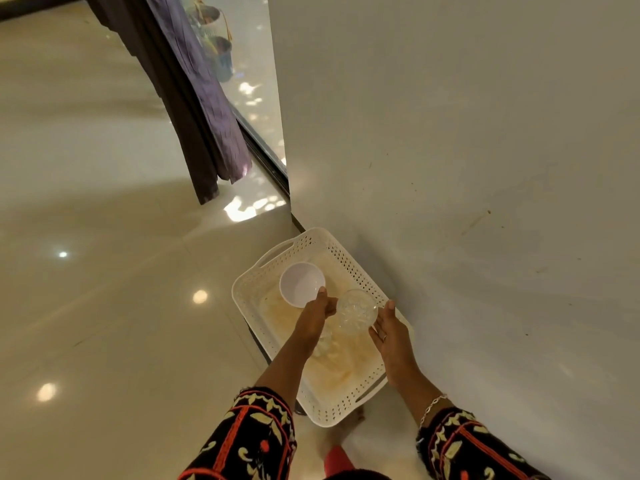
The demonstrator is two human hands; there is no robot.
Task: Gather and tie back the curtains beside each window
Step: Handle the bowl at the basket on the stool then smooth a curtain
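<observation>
We saw the curtain (194, 98) hanging at the left side of the window (252, 81), well apart from both hands. In this wide view its long axis slanted from the top edge of the frame down and to the right, with the hem pointing at the floor (104, 237). It fell in close lengthwise folds. The side nearer the glass was purple with a slight sheen and the room side was darker, almost black. We could not tell whether the hem touched the floor.

Beyond the glass stood some plant pots (221, 53). A pale wall (450, 133) filled the right of the view, its corner between us and the rest of the window.

Below us, close against that wall, sat a white perforated tray (346, 258) with handle slots. The left hand (317, 315) held a white bowl (301, 284) over the tray's far end, thumb on the rim and fingers curled beneath. The right hand (389, 330) gripped a clear glass bowl (356, 311) at its near edge, just beside the white one. A thin bracelet (431, 407) circled the right wrist.
</observation>
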